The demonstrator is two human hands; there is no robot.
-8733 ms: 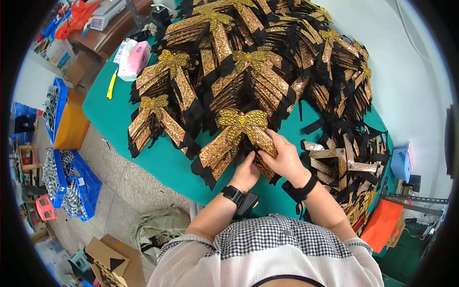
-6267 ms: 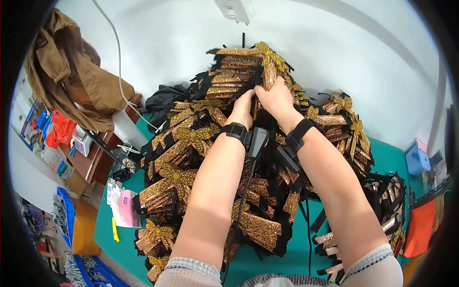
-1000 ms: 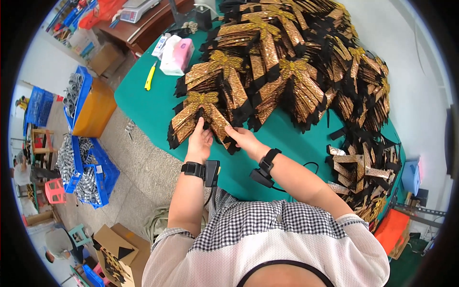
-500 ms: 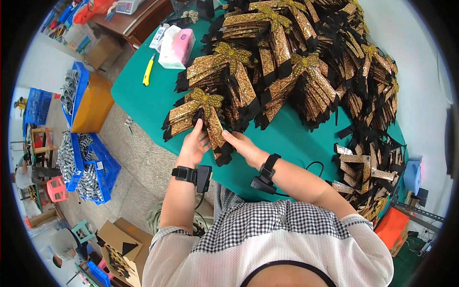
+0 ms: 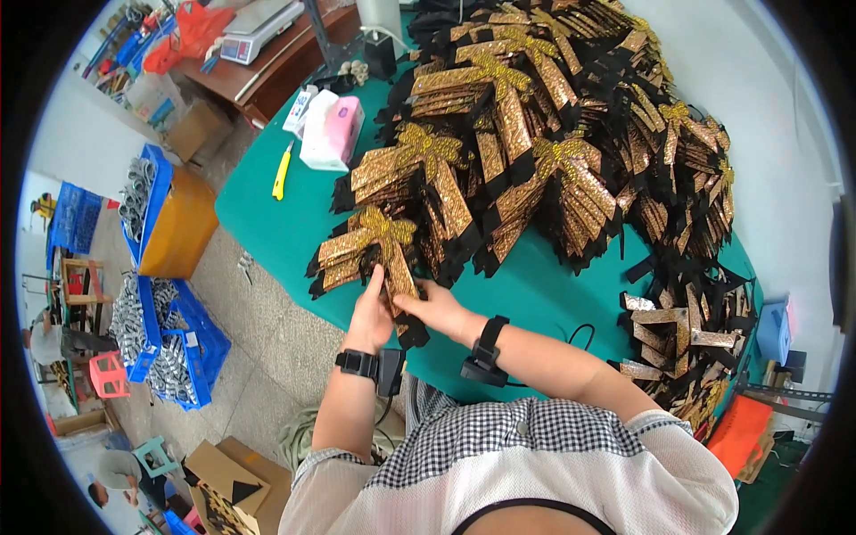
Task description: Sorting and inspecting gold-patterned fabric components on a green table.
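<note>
A stack of gold sequined strips point(image 5: 343, 250) with black ends and a yellow-gold beaded, bow-like ornament point(image 5: 383, 230) lies at the table's near left edge. From beneath the ornament, one strip point(image 5: 396, 276) slants down toward me. My left hand point(image 5: 367, 316) is closed on its left side, thumb pointing up along it, the other fingers partly hidden. On the opposite side, my right hand point(image 5: 439, 312) pinches the same strip with its thumb on top; its fingers underneath are mostly hidden. The strip's black end point(image 5: 410, 332) sticks out below both hands.
More ornamented stacks point(image 5: 571, 192) cover the back and right of the green table point(image 5: 267, 218). Loose gold and black pieces point(image 5: 682, 325) lie heaped at the right. A yellow cutter point(image 5: 282, 174) and a pink-and-white tissue pack point(image 5: 334, 134) sit at left. Blue crates point(image 5: 192, 343) stand on the floor.
My right hand has moved left, farther over the strip, and the two hands are closer together. The whole view has shifted, so the table appears lower.
</note>
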